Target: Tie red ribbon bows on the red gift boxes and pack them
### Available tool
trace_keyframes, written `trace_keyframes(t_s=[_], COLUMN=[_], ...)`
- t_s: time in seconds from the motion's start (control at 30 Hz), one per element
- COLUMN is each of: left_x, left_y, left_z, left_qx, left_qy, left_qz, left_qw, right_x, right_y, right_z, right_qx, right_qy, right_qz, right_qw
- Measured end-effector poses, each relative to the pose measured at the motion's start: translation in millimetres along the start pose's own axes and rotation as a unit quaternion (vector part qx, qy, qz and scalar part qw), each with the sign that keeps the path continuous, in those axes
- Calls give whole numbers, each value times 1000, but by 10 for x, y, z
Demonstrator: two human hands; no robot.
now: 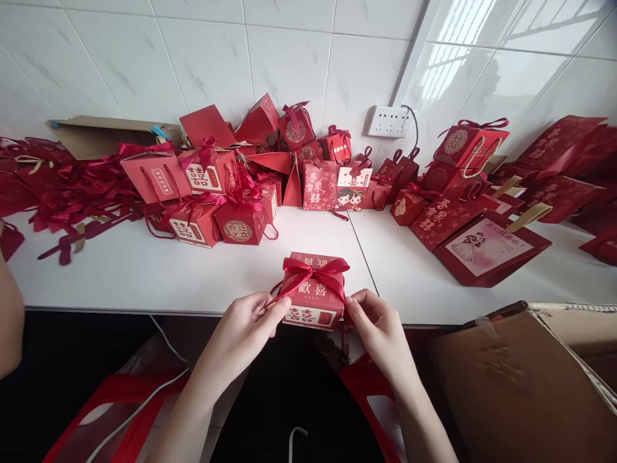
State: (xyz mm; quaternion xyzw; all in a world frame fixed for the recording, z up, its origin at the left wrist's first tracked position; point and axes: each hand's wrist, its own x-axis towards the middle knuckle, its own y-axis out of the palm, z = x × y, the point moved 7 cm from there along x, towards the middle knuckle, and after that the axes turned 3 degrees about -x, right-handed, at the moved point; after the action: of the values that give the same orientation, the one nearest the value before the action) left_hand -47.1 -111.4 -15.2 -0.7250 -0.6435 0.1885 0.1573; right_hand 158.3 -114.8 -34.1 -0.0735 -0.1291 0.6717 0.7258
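A small red gift box (315, 297) with white and gold characters sits at the front edge of the white table, in the middle of the view. Across its top lies a dark red ribbon (315, 272) tied in a bow. At the box's left side, my left hand (258, 316) is closed, with a ribbon end pinched between thumb and fingers. On the right side, my right hand (373, 316) pinches the other ribbon end beside the box's corner.
Finished-looking red boxes (241, 222) are piled behind on the left, near loose ribbons (96, 186). More boxes (457, 148) stand at the right. A cardboard carton (520, 386) is at the lower right. Another person's arm (9, 315) shows at the left edge.
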Motion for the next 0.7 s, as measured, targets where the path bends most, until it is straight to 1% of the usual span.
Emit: trace_keyframes(t_s=[0.1, 0.2, 0.27, 0.3, 0.37, 0.53, 0.63, 0.7], left_x=[9, 24, 32, 36, 48, 60, 58, 59], left_y=[36, 85, 109, 110, 100, 60, 22, -13], left_z=[14, 38, 66, 75, 67, 34, 86, 125], left_qx=[-82, -192, -233, -236, -233, -225, -170, -109], left_qy=[-12, -23, -44, -52, -47, 31, 77, 106], left_qz=[17, 53, 67, 65, 55, 19, -21, -61], left_qw=[996, 980, 969, 968, 970, 974, 982, 986], right_x=[-23, -54, -77, -88, -108, -129, -119, -111], right_y=[-9, -33, -47, -50, -49, -44, -44, -45], right_z=[4, 13, 29, 41, 68, 64, 21, -1], right_qx=[19, 28, 29, 31, 39, 40, 50, 66], right_qy=[5, 10, 11, 10, 4, 5, 12, 15], right_qz=[-4, -10, -12, -11, -7, -2, 2, 4], right_qw=[1000, 1000, 999, 999, 999, 999, 999, 998])
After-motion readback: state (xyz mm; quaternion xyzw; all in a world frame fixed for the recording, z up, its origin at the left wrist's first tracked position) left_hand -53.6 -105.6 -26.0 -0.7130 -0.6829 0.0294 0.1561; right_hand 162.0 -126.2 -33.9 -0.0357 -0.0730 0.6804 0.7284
